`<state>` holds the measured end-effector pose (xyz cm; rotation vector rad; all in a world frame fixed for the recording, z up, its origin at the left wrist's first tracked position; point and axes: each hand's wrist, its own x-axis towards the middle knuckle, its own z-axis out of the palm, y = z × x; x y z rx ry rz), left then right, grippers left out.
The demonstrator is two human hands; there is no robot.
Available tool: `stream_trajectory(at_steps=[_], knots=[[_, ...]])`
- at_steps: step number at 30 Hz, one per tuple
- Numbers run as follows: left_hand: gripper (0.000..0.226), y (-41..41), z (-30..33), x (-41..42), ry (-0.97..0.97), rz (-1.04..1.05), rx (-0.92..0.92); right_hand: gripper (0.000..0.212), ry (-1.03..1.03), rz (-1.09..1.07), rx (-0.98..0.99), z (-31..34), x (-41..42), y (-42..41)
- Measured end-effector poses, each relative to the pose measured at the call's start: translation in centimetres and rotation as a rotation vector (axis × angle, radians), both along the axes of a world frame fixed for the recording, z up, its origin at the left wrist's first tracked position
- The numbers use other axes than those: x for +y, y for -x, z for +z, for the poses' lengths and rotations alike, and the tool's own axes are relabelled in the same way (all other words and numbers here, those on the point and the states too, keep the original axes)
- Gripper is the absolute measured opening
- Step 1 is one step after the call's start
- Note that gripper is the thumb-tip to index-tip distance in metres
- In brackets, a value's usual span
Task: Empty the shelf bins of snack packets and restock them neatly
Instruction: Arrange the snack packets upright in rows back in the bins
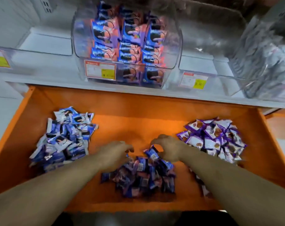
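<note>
Three heaps of snack packets lie on an orange shelf (138, 111). A blue and pink heap (141, 178) lies in the middle, a blue and white heap (65, 139) on the left, a purple and white heap (215, 139) on the right. My left hand (115, 154) hovers with curled fingers over the top of the middle heap; a hold is not visible. My right hand (168, 149) curls round one blue packet (152, 153) standing at the heap's top. Above, a clear bin (79, 51) on the white shelf holds neat rows of blue and pink packets (130, 39).
Clear bins stand on the white shelf (45, 77): one at the left (16, 54), one right of the filled bin (203, 70), and one at far right (260, 51) tilted, its contents blurred. Price labels (100, 70) mark the bin fronts.
</note>
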<state>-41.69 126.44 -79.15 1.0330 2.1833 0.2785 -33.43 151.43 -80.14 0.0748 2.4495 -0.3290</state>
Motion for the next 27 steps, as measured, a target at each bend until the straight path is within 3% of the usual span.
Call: stream_trajectory(at_steps=[4,8,12,15,22,25,27], knots=[[0.054,-0.1,-6.9,1.1,0.002,0.066,-0.133,0.062,0.045,-0.042,-0.047,-5.1,1.0,0.0],[0.060,1.6,-10.8,1.3,0.066,0.034,-0.129,0.064,0.000,-0.063,-0.096,-8.2,1.1,0.5],[0.028,1.9,-11.6,1.5,0.091,-0.057,-0.086,0.046,0.065,-0.136,-0.026,-8.5,1.0,1.3],[0.019,1.7,-11.6,1.4,0.053,0.016,-0.162,0.037,0.144,-0.277,0.006,-7.5,1.3,2.2],[0.036,4.1,-3.1,0.8,-0.010,0.312,-0.157,0.047,0.389,-0.475,0.126,1.5,0.7,4.4],[0.044,5.3,3.8,0.4,-0.132,0.447,-0.188,0.054,0.429,-0.465,0.223,7.8,-0.8,4.6],[0.035,5.4,8.8,-0.1,-0.253,0.567,-0.236,0.053,0.484,-0.469,0.303,12.5,-1.9,4.1]])
